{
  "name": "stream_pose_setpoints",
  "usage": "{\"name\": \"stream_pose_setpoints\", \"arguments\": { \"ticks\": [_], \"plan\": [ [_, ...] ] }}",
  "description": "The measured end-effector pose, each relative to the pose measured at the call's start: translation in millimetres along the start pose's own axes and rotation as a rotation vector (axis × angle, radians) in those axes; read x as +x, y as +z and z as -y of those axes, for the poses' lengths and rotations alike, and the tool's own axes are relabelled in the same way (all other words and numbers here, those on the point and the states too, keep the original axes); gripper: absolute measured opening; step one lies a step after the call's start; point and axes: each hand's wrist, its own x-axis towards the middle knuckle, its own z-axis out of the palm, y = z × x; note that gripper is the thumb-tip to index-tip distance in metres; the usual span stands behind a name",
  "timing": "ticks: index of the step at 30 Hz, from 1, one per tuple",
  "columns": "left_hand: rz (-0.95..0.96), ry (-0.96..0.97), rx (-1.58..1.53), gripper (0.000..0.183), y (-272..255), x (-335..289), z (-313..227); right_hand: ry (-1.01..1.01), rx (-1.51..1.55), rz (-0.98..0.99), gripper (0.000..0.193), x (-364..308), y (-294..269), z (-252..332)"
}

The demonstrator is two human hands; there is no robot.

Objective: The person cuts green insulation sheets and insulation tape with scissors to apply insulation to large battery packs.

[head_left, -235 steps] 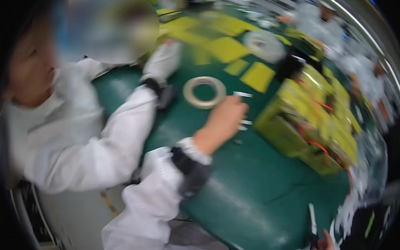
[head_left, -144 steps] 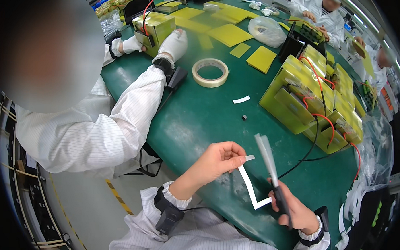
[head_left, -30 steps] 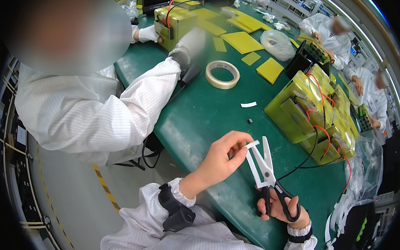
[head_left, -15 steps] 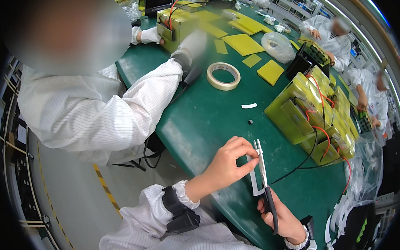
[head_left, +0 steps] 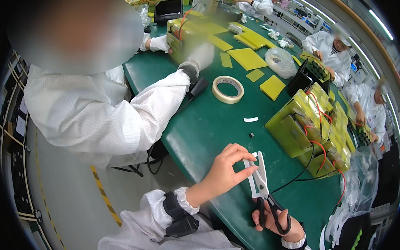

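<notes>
Over the near part of the green table, my left hand [head_left: 224, 171] pinches a narrow white strip [head_left: 252, 184] between thumb and fingers. My right hand [head_left: 279, 223] has its fingers in the black handles of a pair of scissors [head_left: 262, 186]. The blades point away from me and are parted, right beside the strip and my left fingertips. Whether a blade touches the strip I cannot tell. Farther out on the table lie a small white piece [head_left: 250, 119] and a tiny black block [head_left: 251, 135].
Wrapped yellow battery packs [head_left: 298, 125] with red and black wires stand on the right. A tape roll [head_left: 228, 89] lies ahead, near yellow sheets [head_left: 247, 59]. At left a co-worker's sleeve [head_left: 161, 94] reaches over the table to another yellow pack [head_left: 177, 37]. White strips [head_left: 336, 225] hang at the lower right.
The scissors' blades and handles have spread apart, and my right fingers have opened with them. My left hand still pinches the strip. The whole view has shifted slightly.
</notes>
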Motion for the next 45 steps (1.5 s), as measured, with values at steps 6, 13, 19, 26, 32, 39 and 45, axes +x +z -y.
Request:
{"name": "stream_pose_setpoints", "arguments": {
  "ticks": [6, 13, 19, 26, 32, 39, 45],
  "plan": [
    [0.082, -0.032, 0.008, 0.022, -7, 5, 7, -0.052, 0.008, 0.057, 0.102, 4, 3, 3],
    [0.177, -0.285, -0.237, 0.016, -8, 6, 9, -0.045, 0.027, 0.046, 0.088, 1, 4, -1],
    [0.209, -0.321, -0.378, 0.014, -8, 6, 11, -0.035, -0.243, 0.068, 0.094, 0, 6, 5],
    [0.199, -0.290, -0.407, 0.009, -4, 11, 14, -0.108, -0.316, 0.049, 0.091, 5, 1, 1],
    [0.080, -0.081, -0.161, 0.010, -4, 6, 15, -0.066, -0.180, 0.031, 0.102, 5, 1, 0],
    [0.080, -0.046, -0.126, 0.007, 10, 10, 16, -0.051, -0.081, -0.104, 0.106, -4, -13, -11],
    [-0.045, 0.068, 0.060, 0.006, -2, 11, 16, 0.005, -0.041, 0.030, 0.109, 4, -2, 3]
  ]
}}
